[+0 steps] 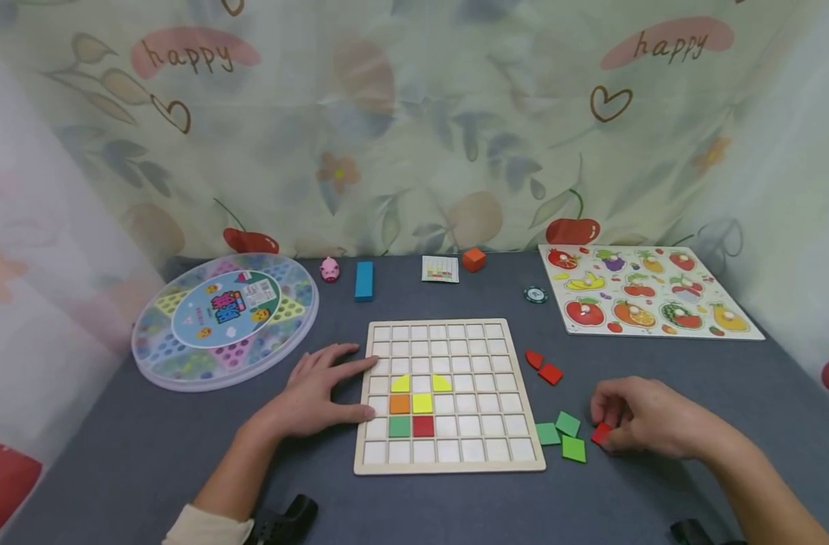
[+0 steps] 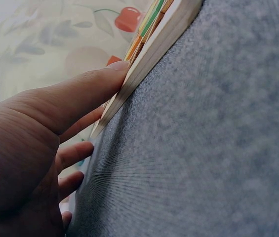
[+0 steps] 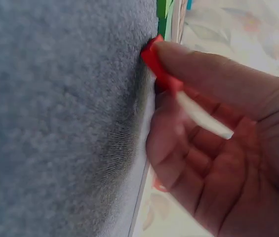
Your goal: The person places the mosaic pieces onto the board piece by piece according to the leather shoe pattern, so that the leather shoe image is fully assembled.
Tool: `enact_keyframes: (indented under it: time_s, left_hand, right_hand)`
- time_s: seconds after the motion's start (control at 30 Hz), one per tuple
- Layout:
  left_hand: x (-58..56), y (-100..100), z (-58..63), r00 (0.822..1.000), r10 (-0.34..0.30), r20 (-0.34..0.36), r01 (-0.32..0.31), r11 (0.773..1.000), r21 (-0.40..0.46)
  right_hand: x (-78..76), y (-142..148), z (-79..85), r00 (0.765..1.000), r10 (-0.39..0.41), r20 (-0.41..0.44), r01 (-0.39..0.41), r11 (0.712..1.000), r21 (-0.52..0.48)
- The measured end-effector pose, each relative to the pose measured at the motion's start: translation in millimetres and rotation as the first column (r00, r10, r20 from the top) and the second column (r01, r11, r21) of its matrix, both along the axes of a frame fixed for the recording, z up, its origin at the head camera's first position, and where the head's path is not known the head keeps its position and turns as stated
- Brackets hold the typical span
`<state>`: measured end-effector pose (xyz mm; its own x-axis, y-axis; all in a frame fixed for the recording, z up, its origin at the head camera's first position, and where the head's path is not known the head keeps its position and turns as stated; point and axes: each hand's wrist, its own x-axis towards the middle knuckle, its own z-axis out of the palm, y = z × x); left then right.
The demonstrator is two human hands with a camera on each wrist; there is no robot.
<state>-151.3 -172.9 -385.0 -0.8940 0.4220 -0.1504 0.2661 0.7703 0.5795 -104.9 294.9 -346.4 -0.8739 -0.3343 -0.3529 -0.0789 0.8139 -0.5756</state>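
Observation:
A wooden grid board (image 1: 485,363) with white cells lies flat mid-table. Set in its left half are several coloured tiles: two yellow quarter-rounds, plus orange, yellow, green and red squares. My left hand (image 1: 319,393) touches the board's left edge with thumb and index finger extended; in the left wrist view the thumb (image 2: 92,89) presses the wooden rim. To the board's right, my right hand (image 1: 649,416) pinches a red tile (image 3: 151,57) low over the cloth, its fingers curled. Three green tiles (image 1: 574,449) lie between that hand and the board. Two red pieces (image 1: 551,373) are farther back.
Round game board (image 1: 148,341) at back left. Along the rear stand a pink pig figure (image 1: 329,269), blue block (image 1: 364,281), small printed card (image 1: 440,269) and orange cube (image 1: 474,260). A poker chip (image 1: 535,294) lies beside the fruit puzzle board (image 1: 727,329) at back right.

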Motion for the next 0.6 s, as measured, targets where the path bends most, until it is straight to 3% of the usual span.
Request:
enact_keyframes:
  time_s: [0.13,0.4,0.6]
  left_hand:
    - [0.1,0,-0.4,1.0,-0.001,-0.003,0.001,1.0,0.001]
    - [0.9,0,2.8,1.0,-0.009,-0.011,0.009,1.0,0.011]
    - [1.7,0,3.4,1.0,-0.004,-0.009,0.004,1.0,0.006]
  right_hand:
    - [-3.5,-3,3.4,0.999,0.024,-0.025,-0.027,0.995,-0.092]
    - [-14.4,-24,12.8,0.998,0.024,-0.054,-0.032,0.987,-0.16]
    - [-22.7,-50,15.9,0.996,0.07,-0.059,-0.081,0.974,-0.21]
